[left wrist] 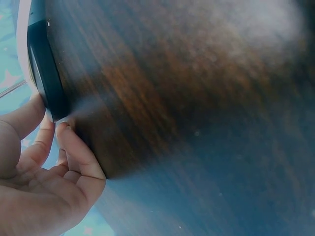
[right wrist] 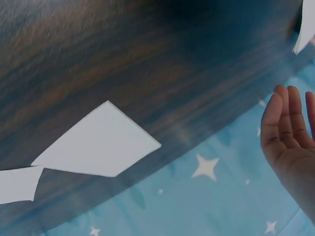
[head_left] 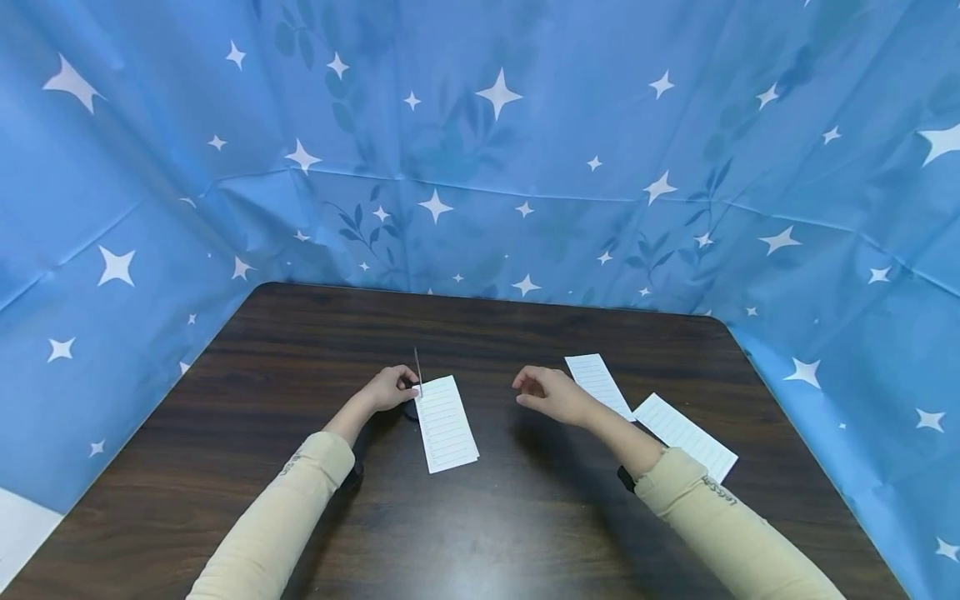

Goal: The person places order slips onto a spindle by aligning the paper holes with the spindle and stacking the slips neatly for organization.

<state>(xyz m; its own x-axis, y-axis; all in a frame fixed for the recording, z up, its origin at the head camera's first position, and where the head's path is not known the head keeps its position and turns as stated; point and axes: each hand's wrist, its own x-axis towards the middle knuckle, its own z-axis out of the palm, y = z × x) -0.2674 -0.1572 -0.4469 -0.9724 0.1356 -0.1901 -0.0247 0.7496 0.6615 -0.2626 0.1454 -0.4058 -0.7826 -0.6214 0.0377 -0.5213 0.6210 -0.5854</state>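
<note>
A bill spike stands at the centre left of the table. Its thin upright rod rises at the top left corner of some lined paper slips, over a dark base. My left hand pinches the spike's base and the slips' edge between thumb and fingers; in the left wrist view the base's dark edge shows at the fingertips. To the right, my right hand hangs above the table with its fingers loosely bent, holding nothing. The same hand shows at the right wrist view's edge.
Right of my right hand lie a lined slip and another lined slip or stack, partly behind the right forearm, their corners close together. The dark wooden table ends at the back against a blue star-patterned curtain.
</note>
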